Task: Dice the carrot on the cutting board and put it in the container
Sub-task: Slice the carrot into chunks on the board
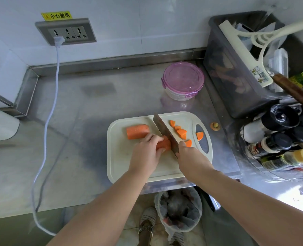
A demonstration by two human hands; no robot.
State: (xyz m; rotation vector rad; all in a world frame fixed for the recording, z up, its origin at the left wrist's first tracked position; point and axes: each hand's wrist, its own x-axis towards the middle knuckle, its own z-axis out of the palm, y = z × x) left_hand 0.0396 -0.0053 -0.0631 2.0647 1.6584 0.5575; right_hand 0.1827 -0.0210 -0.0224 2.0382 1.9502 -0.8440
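Orange carrot piece [165,145] held in left grip [145,153]; right grip [189,157] clasps cleaver [162,128] against it.

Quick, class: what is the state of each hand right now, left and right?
Left hand: fingers curled on the carrot piece, holding it down.
Right hand: gripping the knife.

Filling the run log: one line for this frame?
stage: dicing | left hand: holds carrot piece on cutting board | right hand: grips knife | cut pieces: right of blade | container: lid on

Left hand [145,153] steadies a carrot piece [165,145]; right hand [191,159] grips the knife [162,127].
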